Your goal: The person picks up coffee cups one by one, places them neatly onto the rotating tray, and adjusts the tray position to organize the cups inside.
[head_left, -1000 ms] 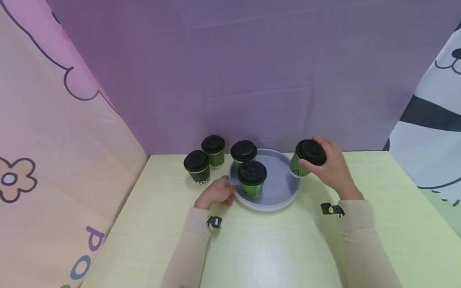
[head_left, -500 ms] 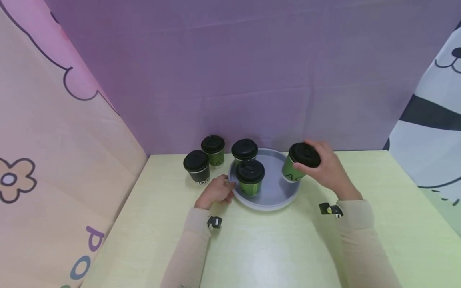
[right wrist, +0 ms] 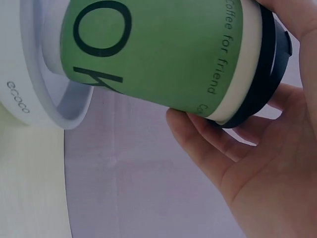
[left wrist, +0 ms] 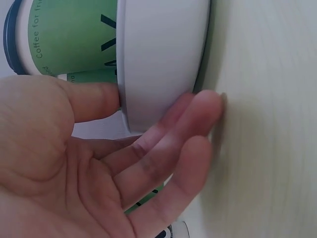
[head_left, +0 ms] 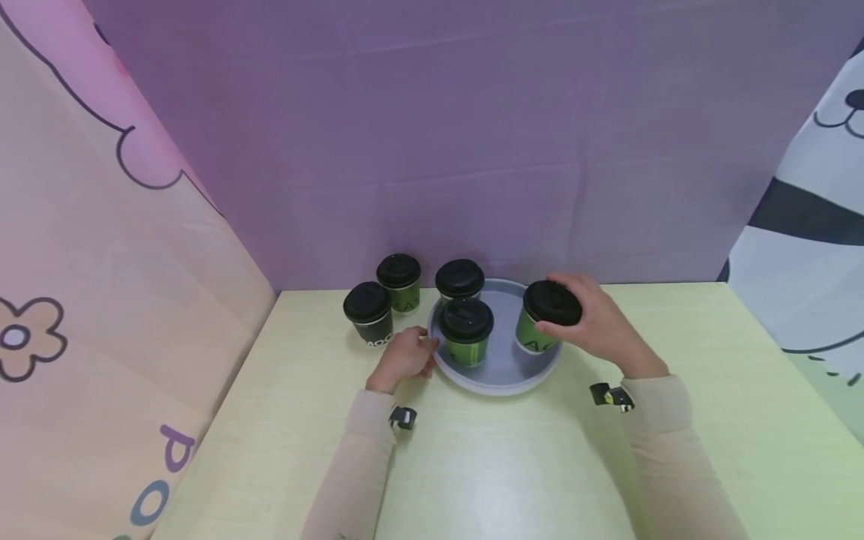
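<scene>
My right hand grips a green paper coffee cup with a black lid, holding it slightly tilted over the right part of a round grey tray. In the right wrist view, the fingers wrap the cup near its lid, and its base overlaps the inside of the tray's rim. At the tray's left edge is my left hand. The left wrist view shows its thumb on the rim and its fingers curled beneath the side wall. Two more lidded cups, one in front and one behind, stand on the tray's left part.
Left of the tray, a dark lidded cup and a green lidded cup stand on the pale table. A purple cloth backdrop rises behind the table, with printed sheets at both sides.
My right hand has carried its cup leftward and down, from over the tray's right edge to inside the rim. The left hand keeps its place; the cups on the tray shift very slightly in view.
</scene>
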